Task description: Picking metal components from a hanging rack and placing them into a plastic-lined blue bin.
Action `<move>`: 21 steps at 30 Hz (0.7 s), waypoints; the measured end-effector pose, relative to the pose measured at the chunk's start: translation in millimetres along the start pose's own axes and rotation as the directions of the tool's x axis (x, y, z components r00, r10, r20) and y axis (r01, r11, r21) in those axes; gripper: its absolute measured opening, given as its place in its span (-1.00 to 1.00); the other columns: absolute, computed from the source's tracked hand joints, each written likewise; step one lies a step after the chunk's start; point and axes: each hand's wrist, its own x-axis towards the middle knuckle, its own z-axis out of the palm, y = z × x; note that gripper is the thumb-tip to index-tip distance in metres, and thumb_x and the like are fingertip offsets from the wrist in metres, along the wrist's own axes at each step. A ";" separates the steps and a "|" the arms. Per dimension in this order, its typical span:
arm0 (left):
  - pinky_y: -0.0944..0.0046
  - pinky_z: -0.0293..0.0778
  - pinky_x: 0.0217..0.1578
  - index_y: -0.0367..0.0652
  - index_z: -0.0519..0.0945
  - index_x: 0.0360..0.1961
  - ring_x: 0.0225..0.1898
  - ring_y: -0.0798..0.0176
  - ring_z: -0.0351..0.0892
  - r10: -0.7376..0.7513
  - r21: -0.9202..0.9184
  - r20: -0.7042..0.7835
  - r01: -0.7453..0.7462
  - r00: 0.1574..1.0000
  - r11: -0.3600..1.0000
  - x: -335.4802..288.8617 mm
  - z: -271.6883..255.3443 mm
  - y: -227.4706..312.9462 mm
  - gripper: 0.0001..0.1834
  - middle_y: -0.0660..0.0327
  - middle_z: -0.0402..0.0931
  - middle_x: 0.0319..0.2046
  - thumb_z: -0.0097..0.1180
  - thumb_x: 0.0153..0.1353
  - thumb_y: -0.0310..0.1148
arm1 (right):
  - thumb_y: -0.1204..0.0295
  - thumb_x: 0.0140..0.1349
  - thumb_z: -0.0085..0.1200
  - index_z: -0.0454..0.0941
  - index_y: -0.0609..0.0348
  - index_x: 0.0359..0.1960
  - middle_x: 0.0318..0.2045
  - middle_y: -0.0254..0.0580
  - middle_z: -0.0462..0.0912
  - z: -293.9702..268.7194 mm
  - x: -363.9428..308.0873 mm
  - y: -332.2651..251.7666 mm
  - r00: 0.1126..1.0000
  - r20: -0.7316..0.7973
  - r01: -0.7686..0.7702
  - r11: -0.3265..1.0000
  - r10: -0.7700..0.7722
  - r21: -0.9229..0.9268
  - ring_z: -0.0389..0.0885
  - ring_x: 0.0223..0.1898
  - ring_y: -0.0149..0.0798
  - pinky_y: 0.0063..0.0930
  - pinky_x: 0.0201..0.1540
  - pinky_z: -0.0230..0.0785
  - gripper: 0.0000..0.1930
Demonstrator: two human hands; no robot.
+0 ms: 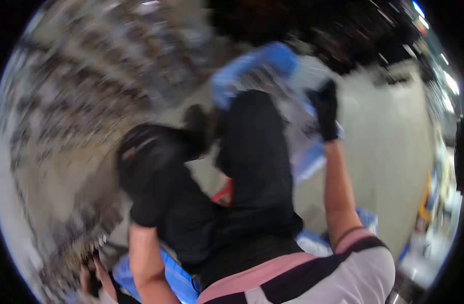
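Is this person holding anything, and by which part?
It cannot be told. The right hand is at the right edge of a blue-and-white object, but blur hides any grip; the left hand blends into the black trousers.

The trousers (257, 152) and shirt (343, 271) presented matt cloth surfaces. The gloved right hand (324, 109) showed matt, fabric-like covering. The blue-edged item (280, 58) resembled smooth plastic; blur obscured its finer texture.

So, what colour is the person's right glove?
The right glove is black, clearest in the head view.
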 end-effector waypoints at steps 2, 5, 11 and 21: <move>0.01 0.30 0.26 -0.21 0.61 0.06 0.16 -0.10 0.50 -0.068 0.159 -0.063 0.077 0.996 0.984 26.8 -12.5 34.5 -0.64 -0.03 0.58 0.07 0.12 0.23 -0.40 | 0.27 0.14 0.33 0.36 0.30 0.23 0.20 0.09 0.46 -13.6 -9.3 -23.9 0.978 0.041 -0.196 0.972 0.202 -0.130 0.40 0.24 0.03 -0.27 0.32 0.22 -0.33; 0.06 0.38 0.20 -0.27 0.61 0.03 0.12 -0.09 0.54 -0.051 0.103 -0.072 0.058 0.996 0.993 47.5 8.2 56.5 -0.66 -0.04 0.59 0.06 0.10 0.23 -0.48 | 0.26 0.10 0.28 0.48 0.25 0.10 0.02 0.15 0.52 -49.8 -34.6 35.7 0.985 0.098 -0.089 0.898 0.144 -0.430 0.47 0.11 0.14 -0.20 0.19 0.34 -0.46; 0.11 0.45 0.14 -0.30 0.62 0.00 0.06 -0.07 0.59 -0.095 0.172 -0.172 0.125 0.980 0.977 50.0 15.2 48.9 -0.71 -0.05 0.61 0.03 0.11 0.26 -0.52 | 0.32 0.02 0.24 0.50 0.20 -0.07 -0.15 0.08 0.55 9.9 -46.8 90.5 0.935 0.353 0.246 0.778 -0.034 -0.577 0.54 -0.09 0.18 -0.02 -0.10 0.42 -0.58; 0.08 0.43 0.15 -0.29 0.63 -0.03 0.07 -0.06 0.59 -0.116 0.273 -0.062 0.129 0.991 0.953 60.0 9.3 58.1 -0.72 -0.05 0.63 -0.02 0.20 0.23 -0.45 | 0.39 0.05 0.13 0.42 -0.13 0.26 0.05 -0.05 0.52 83.1 16.3 120.2 0.918 0.234 -0.040 0.663 0.319 -0.747 0.45 0.15 0.13 0.21 0.19 0.21 -0.38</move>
